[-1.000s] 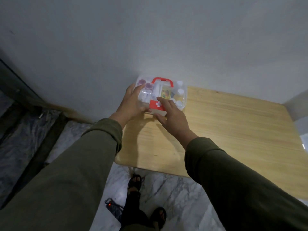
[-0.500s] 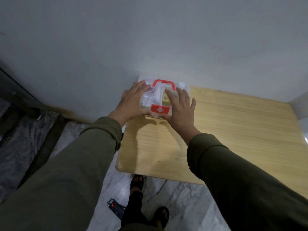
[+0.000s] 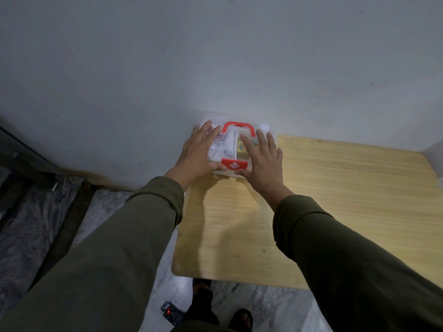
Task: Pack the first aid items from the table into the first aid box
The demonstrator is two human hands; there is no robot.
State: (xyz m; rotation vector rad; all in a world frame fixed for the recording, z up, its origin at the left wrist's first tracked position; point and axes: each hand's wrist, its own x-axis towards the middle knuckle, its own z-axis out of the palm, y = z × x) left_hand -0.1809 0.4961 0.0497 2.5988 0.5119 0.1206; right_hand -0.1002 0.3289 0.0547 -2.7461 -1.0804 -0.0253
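A clear plastic first aid box (image 3: 230,149) with a red handle (image 3: 237,127) and red cross latch (image 3: 234,165) sits closed at the table's (image 3: 335,188) eleven o'clock corner, against the wall (image 3: 215,56). The left hand (image 3: 196,154) lies flat on the lid at nine o'clock, fingers straight and spread. The right hand (image 3: 262,161) lies flat at three o'clock, fingers likewise spread, gripping nothing. Bottles and packets show faintly through the lid.
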